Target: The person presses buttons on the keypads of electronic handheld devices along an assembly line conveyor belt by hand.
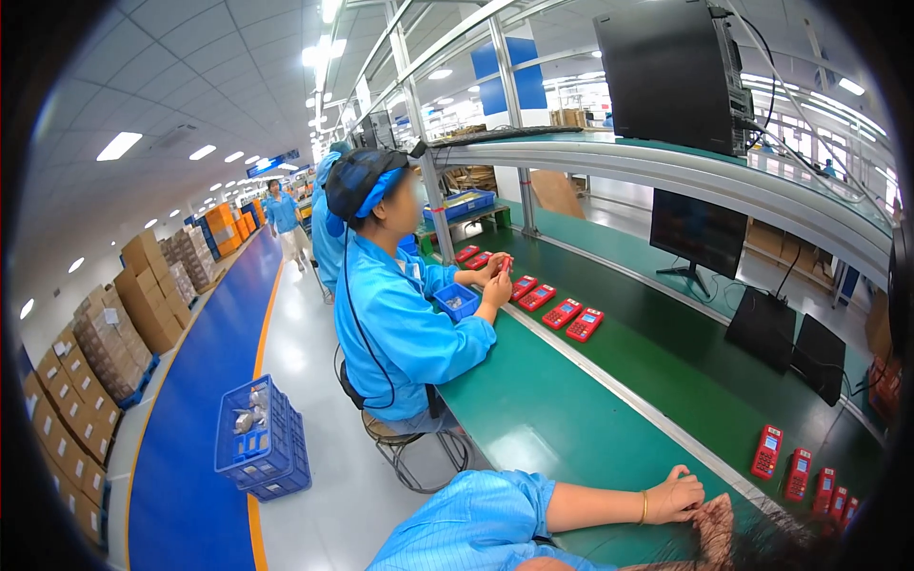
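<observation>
A long green table (476, 385) has a small blue bin (457, 302) on it. Along its side runs a dark green strip (657, 381), where red gadgets (824, 490) with buttons lie, some close by and some farther off. On the shiny grey floor (309, 366) stand stacked blue crates (262, 457) and a round stool (386, 432).

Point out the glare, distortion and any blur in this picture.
Head view: the nearest ceiling light is blown out to white, and a pale glare patch lies on the green tabletop; head view: the fisheye bows the overhead shelf's front rail and darkens the corners; head view: dark, soft-looking strands at the lower right blur the area beside the right hand.
</observation>
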{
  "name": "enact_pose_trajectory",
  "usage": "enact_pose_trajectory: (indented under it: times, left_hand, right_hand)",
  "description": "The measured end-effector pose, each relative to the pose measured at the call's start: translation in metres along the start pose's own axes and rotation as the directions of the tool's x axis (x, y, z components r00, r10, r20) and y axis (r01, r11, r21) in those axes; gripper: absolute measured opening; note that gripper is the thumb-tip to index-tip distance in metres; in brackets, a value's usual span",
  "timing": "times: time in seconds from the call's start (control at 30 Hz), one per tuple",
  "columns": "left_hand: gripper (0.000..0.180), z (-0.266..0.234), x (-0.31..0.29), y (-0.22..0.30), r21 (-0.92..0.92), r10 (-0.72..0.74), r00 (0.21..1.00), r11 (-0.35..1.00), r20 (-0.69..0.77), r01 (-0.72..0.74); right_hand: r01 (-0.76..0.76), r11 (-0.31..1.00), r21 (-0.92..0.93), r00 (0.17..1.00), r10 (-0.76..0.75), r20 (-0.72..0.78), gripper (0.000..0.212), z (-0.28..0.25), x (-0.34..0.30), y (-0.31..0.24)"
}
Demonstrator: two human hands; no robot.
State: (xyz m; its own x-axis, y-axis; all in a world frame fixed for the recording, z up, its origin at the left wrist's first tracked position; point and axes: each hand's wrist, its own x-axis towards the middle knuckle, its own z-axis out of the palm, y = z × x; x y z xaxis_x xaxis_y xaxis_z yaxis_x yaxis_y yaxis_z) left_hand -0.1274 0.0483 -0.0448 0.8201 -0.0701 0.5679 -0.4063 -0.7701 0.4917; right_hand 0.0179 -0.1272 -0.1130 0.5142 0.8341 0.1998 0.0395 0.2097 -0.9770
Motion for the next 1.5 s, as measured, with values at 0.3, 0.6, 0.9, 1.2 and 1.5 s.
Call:
enact_pose_trajectory:
  times: [0.3,0.6,0.9,1.2,1.5]
  left_hand:
    - [0.014,0.003,-0.001,0.000,0.035,-0.035,0.999,0.999,-0.028,0.036]
    - [0.016,-0.004,-0.001,0.000,-0.025,-0.060,0.997,0.998,0.048,0.062]
    - [0.017,-0.008,-0.002,-0.012,-0.063,-0.090,0.987,0.993,0.130,0.098]
    - [0.017,-0.005,-0.005,-0.009,-0.035,-0.122,0.989,0.991,0.082,0.125]
    - [0.014,-0.002,-0.007,-0.012,0.061,-0.147,0.989,0.987,-0.030,0.149]
  right_hand:
    - [0.004,0.999,0.045,1.000,-0.004,-0.004,0.040,0.011,-0.002,-0.016]
    - [-0.007,0.999,-0.039,1.000,0.007,0.017,0.039,0.011,-0.007,-0.023]
    - [-0.016,1.000,0.004,0.998,0.016,0.056,0.039,0.013,-0.001,-0.015]
    - [-0.033,0.999,-0.014,0.999,0.034,0.014,0.038,0.017,0.000,-0.013]
    - [-0.053,0.999,-0.002,0.996,0.052,-0.071,0.033,0.029,0.005,-0.023]
